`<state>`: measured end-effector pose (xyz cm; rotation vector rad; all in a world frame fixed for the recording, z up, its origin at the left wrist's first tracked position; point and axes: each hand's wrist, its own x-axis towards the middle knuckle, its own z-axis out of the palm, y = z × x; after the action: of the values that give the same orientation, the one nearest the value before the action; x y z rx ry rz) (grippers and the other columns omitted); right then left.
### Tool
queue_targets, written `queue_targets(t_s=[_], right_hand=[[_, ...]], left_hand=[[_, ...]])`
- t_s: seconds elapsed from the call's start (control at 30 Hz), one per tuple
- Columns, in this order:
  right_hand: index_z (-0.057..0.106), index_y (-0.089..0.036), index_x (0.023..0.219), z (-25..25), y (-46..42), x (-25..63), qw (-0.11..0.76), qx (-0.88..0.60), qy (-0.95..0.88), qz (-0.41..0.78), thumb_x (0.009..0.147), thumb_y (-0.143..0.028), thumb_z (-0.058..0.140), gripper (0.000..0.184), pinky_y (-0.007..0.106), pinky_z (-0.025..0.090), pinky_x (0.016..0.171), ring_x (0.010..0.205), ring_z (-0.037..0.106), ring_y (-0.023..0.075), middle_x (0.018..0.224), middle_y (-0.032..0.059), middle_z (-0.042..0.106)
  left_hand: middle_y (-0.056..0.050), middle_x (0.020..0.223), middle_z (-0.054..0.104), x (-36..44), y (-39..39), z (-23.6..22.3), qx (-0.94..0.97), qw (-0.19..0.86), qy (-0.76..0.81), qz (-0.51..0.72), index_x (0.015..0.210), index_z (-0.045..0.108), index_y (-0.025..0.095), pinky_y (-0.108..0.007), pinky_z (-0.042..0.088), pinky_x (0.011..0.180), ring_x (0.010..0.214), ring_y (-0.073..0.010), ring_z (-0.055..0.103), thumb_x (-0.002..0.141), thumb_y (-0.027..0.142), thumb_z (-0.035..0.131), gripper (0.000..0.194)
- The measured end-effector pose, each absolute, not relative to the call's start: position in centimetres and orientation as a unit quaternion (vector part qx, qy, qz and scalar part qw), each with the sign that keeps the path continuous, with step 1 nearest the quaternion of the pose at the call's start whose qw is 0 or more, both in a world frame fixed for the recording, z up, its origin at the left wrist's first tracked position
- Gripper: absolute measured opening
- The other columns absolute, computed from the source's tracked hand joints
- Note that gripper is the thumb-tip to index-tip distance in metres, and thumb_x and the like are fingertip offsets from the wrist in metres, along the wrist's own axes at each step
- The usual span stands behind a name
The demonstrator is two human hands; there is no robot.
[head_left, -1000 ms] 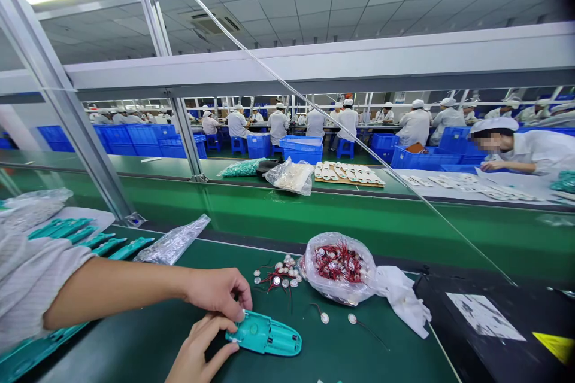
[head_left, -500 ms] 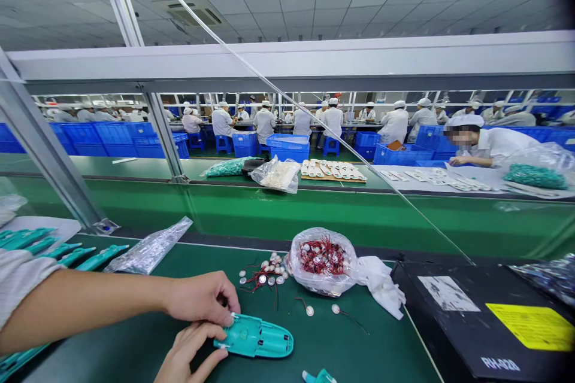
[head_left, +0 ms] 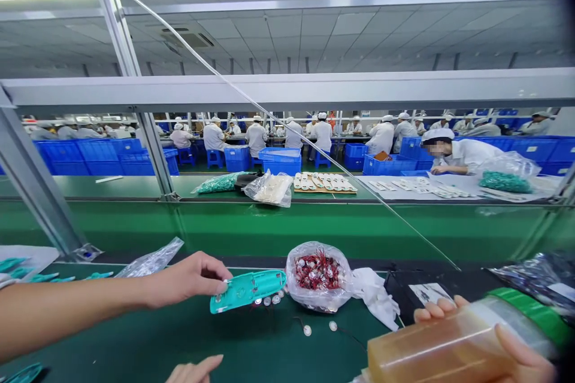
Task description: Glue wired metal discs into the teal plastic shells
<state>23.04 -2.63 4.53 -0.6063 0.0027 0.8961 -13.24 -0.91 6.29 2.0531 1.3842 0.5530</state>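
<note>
My left hand [head_left: 195,370] is at the bottom edge, partly cut off. One digit points right, and nothing shows in the hand. At the lower right my right hand [head_left: 523,350] grips a clear bottle [head_left: 431,344] with a green lid and amber contents. The bottle lies tilted, its lid end up and to the right. Another person's hand [head_left: 191,278], on a bare arm from the left, pinches the left end of a teal plastic shell [head_left: 251,288]. That shell is raised above the green bench, and small round discs show under its right end.
Beyond the shell sits a plastic bag [head_left: 317,278] of red-wired discs, with loose discs [head_left: 307,330] nearer. A black box [head_left: 398,278] is partly hidden behind the bottle. Teal parts [head_left: 27,272] lie at left. A metal post [head_left: 42,185] and a slanting cord [head_left: 251,96] cross the view.
The bottle has come into view at right. The other person's hand has lifted the teal shell, and my left hand has let go of it and dropped lower. The view has tilted up.
</note>
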Motion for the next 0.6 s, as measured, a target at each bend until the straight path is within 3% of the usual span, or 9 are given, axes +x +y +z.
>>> queue_targets(t_s=[0.03,0.1,0.17,0.27,0.43,0.6], right_hand=[[0.060,-0.017,0.087,4.5,-2.6,23.0,0.853,-0.296,0.019,0.429,0.054,-0.033,0.060,0.036,0.036,0.056,0.044,0.056,0.060,0.0206,0.067,0.0024,0.060],[0.059,-0.017,0.089,3.7,-2.5,23.5,0.845,-0.301,0.041,0.440,0.052,-0.031,0.060,0.039,0.037,0.057,0.044,0.057,0.061,0.0221,0.067,0.0036,0.061],[0.058,-0.017,0.091,2.4,-2.4,24.3,0.840,-0.297,0.041,0.453,0.051,-0.030,0.061,0.043,0.038,0.058,0.045,0.057,0.062,0.0234,0.067,0.0048,0.062],[0.057,-0.018,0.094,1.0,-2.2,25.4,0.834,-0.297,0.029,0.465,0.050,-0.029,0.062,0.046,0.040,0.058,0.044,0.057,0.062,0.0256,0.067,0.0061,0.063],[0.057,-0.019,0.092,1.8,-2.2,25.6,0.812,-0.337,0.055,0.473,0.050,-0.033,0.056,0.045,0.043,0.055,0.041,0.056,0.061,0.0267,0.065,0.0077,0.061],[0.057,-0.016,0.080,4.6,-2.5,24.8,0.822,-0.350,0.080,0.443,0.049,-0.031,0.056,0.035,0.033,0.055,0.045,0.055,0.057,0.0177,0.065,0.0037,0.056]], left_hand=[[0.004,0.060,0.068,-13.2,0.5,8.8,0.778,0.317,0.505,0.196,0.078,0.072,0.036,-0.029,0.059,0.056,0.057,-0.0198,0.067,0.070,0.040,0.067,0.010],[0.004,0.066,0.069,-13.4,3.2,12.7,0.782,0.336,0.491,0.186,0.067,0.072,0.037,-0.027,0.057,0.061,0.061,-0.0186,0.066,0.075,0.039,0.059,0.015],[0.004,0.069,0.069,-14.0,5.0,14.7,0.783,0.351,0.483,0.173,0.067,0.073,0.036,-0.026,0.054,0.063,0.064,-0.0177,0.065,0.074,0.036,0.060,0.015],[0.004,0.066,0.067,-14.9,5.8,15.0,0.783,0.363,0.478,0.163,0.070,0.074,0.032,-0.023,0.050,0.057,0.059,-0.0155,0.062,0.071,0.037,0.059,0.016],[0.006,0.056,0.060,-15.4,5.6,15.4,0.788,0.349,0.477,0.176,0.059,0.073,0.025,-0.020,0.042,0.047,0.049,-0.0116,0.055,0.062,0.053,0.058,0.032],[0.006,0.061,0.062,-16.8,6.4,16.9,0.816,0.274,0.493,0.127,0.060,0.073,0.026,-0.028,0.049,0.061,0.061,-0.0155,0.063,0.058,0.069,0.054,0.047]])
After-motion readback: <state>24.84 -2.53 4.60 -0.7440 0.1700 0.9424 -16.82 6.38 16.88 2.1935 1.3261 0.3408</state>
